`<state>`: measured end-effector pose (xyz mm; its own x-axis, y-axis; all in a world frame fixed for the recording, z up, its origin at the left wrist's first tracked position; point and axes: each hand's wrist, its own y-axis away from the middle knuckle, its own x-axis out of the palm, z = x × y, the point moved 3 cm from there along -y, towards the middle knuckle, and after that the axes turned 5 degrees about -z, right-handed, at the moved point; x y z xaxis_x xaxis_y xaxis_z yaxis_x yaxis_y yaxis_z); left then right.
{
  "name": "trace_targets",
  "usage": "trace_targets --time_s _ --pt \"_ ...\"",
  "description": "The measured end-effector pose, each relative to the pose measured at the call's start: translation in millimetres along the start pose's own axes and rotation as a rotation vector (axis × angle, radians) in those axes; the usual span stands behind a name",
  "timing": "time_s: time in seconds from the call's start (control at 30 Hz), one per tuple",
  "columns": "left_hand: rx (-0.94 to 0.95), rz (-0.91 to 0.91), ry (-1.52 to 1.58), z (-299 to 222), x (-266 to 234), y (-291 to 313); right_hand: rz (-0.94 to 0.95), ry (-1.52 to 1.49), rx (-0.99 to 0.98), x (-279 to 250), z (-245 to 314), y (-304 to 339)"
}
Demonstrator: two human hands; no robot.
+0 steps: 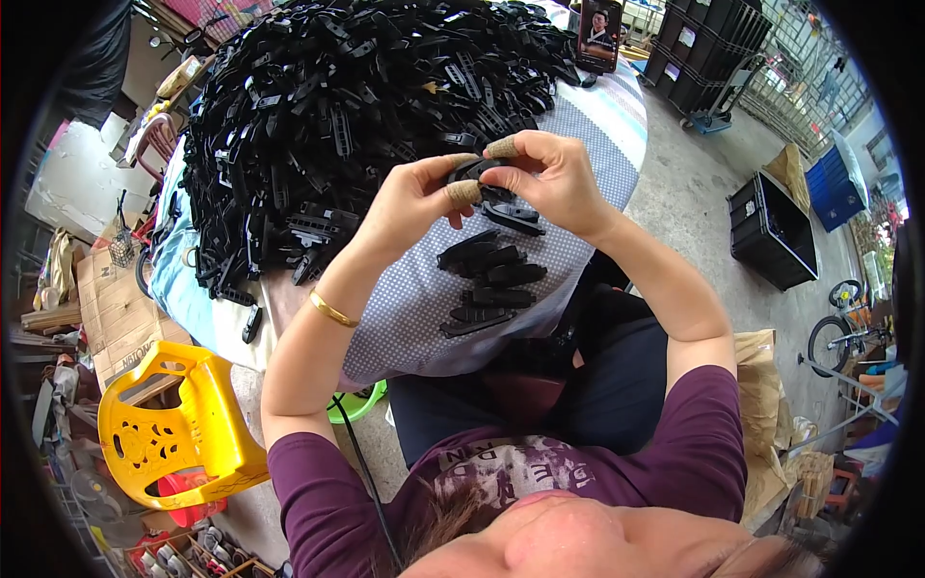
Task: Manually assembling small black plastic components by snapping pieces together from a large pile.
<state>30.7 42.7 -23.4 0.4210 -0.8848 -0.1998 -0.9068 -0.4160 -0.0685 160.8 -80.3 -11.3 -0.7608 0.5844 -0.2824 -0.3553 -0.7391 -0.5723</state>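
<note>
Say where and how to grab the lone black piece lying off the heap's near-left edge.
Pinch the lone black piece across its middle, thumb and finger on its long sides, coming down from the near side. It looks slim, points roughly away from the wearer, and has bare cloth along both flanks; the heap sits beyond its far end.

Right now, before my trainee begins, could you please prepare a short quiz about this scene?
1. True or false: the yellow chair stands on the person's left side.
2. Choose one. What do the left hand and the right hand hold together?
A) a phone
B) a small black part
C) a green basin
3. Fill the gap: the gold-coloured bangle is on the ____ wrist.

Key: 1. True. 2. B. 3. left.
</note>
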Motion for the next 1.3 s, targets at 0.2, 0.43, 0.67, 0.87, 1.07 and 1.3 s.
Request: trace_targets --time_s 0.2,0.43,0.67,0.87,1.07,1.3 --pt "-0.166 -0.035 0.612 11.1 -8.5 -2.6 -0.067 -0.238 0.286 -9.0 -2.7 -6.4" --pt "-0.016 -0.057 0.362 1.6 5.2 2.1 -0.082 -0.061 0.117 4.6 -3.1 2.5" --pt "0.122 -0.229 0.011 -10.6 2.6 8.0 -0.056 0.344 -0.225 -2.2 14.0 -0.7" --pt "0.314 -0.190 -0.346 -21.6 8.3 14.0 0.277 0.320 -0.144 -7.4 10.3 -5.5" --pt "0.563 -0.258 -0.537 -27.4 10.3 18.4 0.214 0.416 -0.229 -9.8 17.0 -2.3" --pt "0.322 -0.047 -0.519 -35.0 2.2 17.4 0.374 -0.111 0.126 -16.7 -11.8 -15.3"
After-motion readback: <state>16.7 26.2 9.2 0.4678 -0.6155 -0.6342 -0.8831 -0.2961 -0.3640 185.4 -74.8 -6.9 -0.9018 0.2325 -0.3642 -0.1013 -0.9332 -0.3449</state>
